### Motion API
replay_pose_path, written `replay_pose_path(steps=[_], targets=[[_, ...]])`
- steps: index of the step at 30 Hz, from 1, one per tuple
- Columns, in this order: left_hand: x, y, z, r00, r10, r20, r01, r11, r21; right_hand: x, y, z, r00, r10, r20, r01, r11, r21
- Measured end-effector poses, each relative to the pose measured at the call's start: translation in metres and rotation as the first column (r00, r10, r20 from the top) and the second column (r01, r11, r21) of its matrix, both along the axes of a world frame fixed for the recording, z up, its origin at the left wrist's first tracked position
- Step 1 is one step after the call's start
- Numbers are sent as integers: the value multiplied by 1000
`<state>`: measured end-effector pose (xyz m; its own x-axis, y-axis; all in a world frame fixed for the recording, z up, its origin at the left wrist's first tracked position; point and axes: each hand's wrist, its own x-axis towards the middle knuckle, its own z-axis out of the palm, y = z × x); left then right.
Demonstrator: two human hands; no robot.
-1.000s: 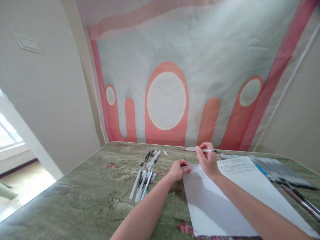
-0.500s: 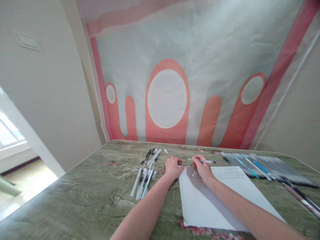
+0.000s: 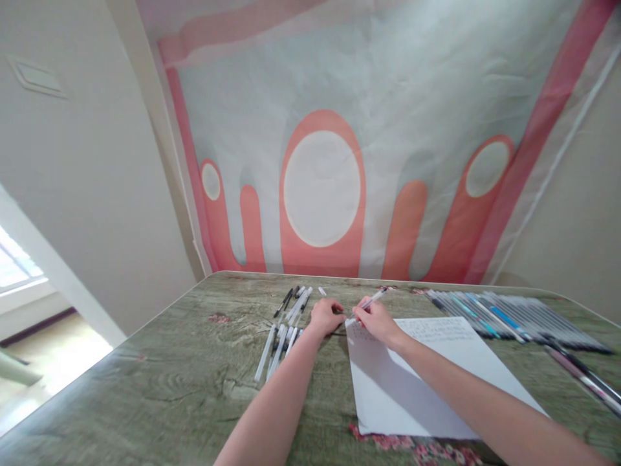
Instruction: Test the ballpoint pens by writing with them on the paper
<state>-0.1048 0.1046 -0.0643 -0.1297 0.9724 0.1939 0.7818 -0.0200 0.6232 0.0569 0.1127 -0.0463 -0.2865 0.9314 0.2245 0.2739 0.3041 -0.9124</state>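
A white sheet of paper (image 3: 412, 395) lies on the table, with rows of small handwriting along its top part. My right hand (image 3: 376, 320) rests at the sheet's upper left and pinches a slim clear pen (image 3: 374, 298). The pen leans, its dark end up to the right and its point down near the paper's left edge; whether the point touches is too small to tell. Beside the upper left corner, my left hand (image 3: 326, 317) lies on the table with bent fingers, a gap between thumb and forefinger, and nothing visible in it. Its fingertips are close to the pen's point.
Several white and black pens (image 3: 276, 349) lie left of my left forearm, others (image 3: 298, 304) behind them. A small white piece (image 3: 322, 291) lies farther back. A long row of pens (image 3: 528, 320) spreads at the right. The wood-patterned table (image 3: 184, 369) meets a patterned backdrop (image 3: 412, 116).
My right hand has moved left toward the paper's left edge, and the pen has gone from nearly level to tilted. My left hand has shifted slightly; the view has also moved a little.
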Motion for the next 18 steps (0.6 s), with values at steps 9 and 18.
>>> replay_pose_path(steps=[9,18], targets=[[4,-4,4,994,5,-111,-4,1000,4,7,-11,-20,999,-33,-12,34,995,90],[23,-13,13,978,23,-205,-26,1000,-10,52,-26,-23,989,-143,-41,143,990,-6]])
